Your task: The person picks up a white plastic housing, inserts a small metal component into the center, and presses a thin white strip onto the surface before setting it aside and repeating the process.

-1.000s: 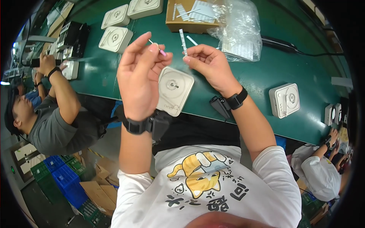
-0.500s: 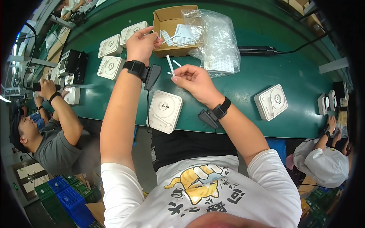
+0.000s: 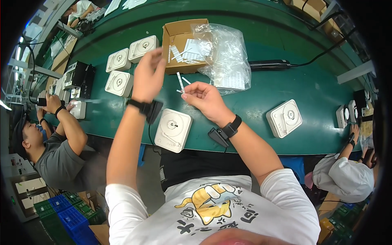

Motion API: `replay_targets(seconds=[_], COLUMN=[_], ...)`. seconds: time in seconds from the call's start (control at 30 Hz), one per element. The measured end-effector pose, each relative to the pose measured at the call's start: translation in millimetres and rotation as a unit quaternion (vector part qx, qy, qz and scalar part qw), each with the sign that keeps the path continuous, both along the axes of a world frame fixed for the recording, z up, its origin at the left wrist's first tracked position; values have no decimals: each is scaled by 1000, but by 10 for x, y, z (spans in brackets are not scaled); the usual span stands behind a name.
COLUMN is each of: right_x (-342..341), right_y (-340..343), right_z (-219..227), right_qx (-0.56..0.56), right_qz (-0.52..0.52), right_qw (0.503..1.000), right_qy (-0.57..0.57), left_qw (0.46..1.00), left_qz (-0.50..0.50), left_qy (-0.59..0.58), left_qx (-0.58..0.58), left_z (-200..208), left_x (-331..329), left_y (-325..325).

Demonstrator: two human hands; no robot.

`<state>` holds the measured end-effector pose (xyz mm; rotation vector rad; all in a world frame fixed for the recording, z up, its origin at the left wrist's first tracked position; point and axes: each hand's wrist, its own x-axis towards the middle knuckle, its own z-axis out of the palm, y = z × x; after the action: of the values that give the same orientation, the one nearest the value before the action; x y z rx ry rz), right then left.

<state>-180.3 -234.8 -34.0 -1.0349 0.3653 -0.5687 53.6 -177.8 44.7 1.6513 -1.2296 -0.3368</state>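
My right hand [image 3: 207, 102] pinches a narrow white label strip [image 3: 180, 80] between thumb and fingers, holding it upright over the green table. Small white strip pieces [image 3: 186, 80] show just beyond its fingertips. To the left, my left hand [image 3: 149, 77] is raised beside the open cardboard box [image 3: 172, 34], slightly blurred. Its thumb stands apart from the fingers, and nothing shows in it. White label sheets [image 3: 191, 50] and loose strips lie inside the box. Nearest me, between my forearms, is a white square device with a round turntable-like disc [image 3: 173, 130].
Several similar white devices [image 3: 119, 83] sit at the back left, and another [image 3: 284, 118] on the right. A clear plastic bag [image 3: 230, 53] with label sheets overlaps the box. Beside it lies a black corded tool [image 3: 269, 65]. Co-workers [image 3: 61, 147] sit on both sides.
My left hand has drawn back from the box toward me, its fingers no longer pinched together. The right hand still holds the strip. The whole view has shifted slightly.
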Motion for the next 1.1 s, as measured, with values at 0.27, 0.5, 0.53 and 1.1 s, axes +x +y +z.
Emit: replay_targets(seconds=[0.27, 0.5, 0.53, 1.1], right_x=[-5, 45, 6, -83], right_y=[36, 65, 58, 109], right_z=[-9, 14, 10, 229], right_qx=[-7, -63, -73, -209], right_qz=[-2, 1, 7, 76], right_qw=[1000, 998, 997, 970], right_qy=[-15, 13, 24, 100], left_qw=[986, 994, 995, 987], left_qz=[18, 34, 46, 128], left_qy=[-149, -69, -53, -95], left_qx=[77, 73, 74, 34], left_z=[26, -152, -168, -356], left_x=[-994, -1045, -1050, -1283], left_y=[1508, 1631, 1648, 1661])
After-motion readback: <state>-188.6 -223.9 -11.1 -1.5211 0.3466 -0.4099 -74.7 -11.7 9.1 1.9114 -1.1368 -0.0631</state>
